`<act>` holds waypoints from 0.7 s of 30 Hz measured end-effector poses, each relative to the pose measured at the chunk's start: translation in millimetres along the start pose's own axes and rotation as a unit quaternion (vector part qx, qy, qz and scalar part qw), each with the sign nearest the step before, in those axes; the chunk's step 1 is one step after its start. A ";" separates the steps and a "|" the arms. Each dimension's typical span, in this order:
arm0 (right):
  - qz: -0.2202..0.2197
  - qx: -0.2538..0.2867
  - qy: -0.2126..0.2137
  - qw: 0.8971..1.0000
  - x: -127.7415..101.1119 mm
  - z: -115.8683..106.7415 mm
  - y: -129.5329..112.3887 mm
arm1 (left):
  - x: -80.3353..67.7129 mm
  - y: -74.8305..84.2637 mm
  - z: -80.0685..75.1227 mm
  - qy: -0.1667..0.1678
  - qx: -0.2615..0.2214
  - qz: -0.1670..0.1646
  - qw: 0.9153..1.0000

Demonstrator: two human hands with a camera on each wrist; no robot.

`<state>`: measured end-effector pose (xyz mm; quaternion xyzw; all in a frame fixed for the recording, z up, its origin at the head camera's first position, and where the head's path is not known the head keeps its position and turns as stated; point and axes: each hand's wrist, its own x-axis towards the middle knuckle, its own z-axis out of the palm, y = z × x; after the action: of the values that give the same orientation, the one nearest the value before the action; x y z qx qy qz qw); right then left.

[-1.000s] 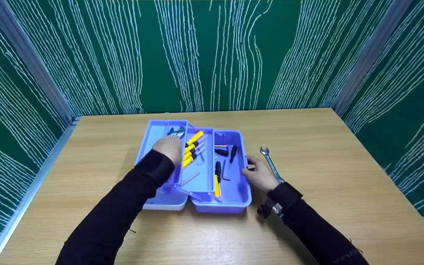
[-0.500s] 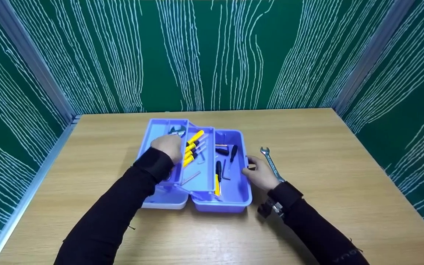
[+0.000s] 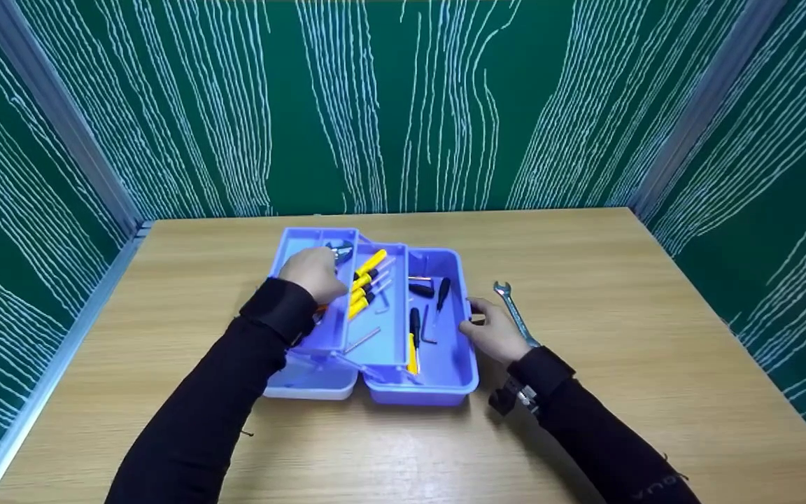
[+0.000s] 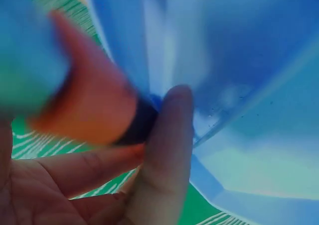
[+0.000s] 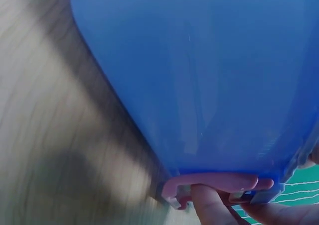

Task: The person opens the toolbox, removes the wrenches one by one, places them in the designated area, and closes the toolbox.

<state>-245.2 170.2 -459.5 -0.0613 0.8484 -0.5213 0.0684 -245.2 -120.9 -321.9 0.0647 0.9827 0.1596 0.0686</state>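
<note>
An open blue toolbox point(image 3: 469, 364) with fold-out trays stands mid-table. My left hand point(image 3: 315, 271) is over the left tray point(image 3: 284, 248) and grips orange-handled pliers; their metal head point(image 3: 340, 250) pokes out past the knuckles. The left wrist view is blurred: fingers point(image 4: 164, 155) curl round the orange handle point(image 4: 84, 110) against the blue tray wall point(image 4: 239, 60). My right hand point(image 3: 492, 327) holds the box's right side. In the right wrist view its fingers point(image 5: 209, 207) curl under a pink latch point(image 5: 214, 182) on the blue wall point(image 5: 199, 75).
Yellow-handled screwdrivers point(image 3: 368, 264) lie in the middle tray point(image 3: 382, 343). A black screwdriver point(image 3: 443, 288) and a hex key point(image 3: 427, 329) lie in the right compartment. A steel wrench point(image 3: 515, 311) lies on the wooden table point(image 3: 620, 280) beside my right hand. Green walls close in three sides.
My left hand has drawn slightly left and back over the left tray with the pliers. My right hand has stayed on the box's side.
</note>
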 end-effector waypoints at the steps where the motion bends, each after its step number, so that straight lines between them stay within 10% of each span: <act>1: 0.001 -0.001 0.000 1.000 -0.3 0.0 -0.2 | 0.3 -0.9 -1.1 0.004 -0.007 -0.001 1.000; 21: -0.006 -0.007 -0.004 1.000 -1.5 -2.0 -1.4 | -4.0 -4.0 -16.6 -0.039 -0.099 -0.065 0.992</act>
<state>-244.0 171.6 -457.3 -0.0689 0.8516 -0.5151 0.0683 -244.2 -130.3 -307.1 -0.0001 0.9606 0.2491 0.1234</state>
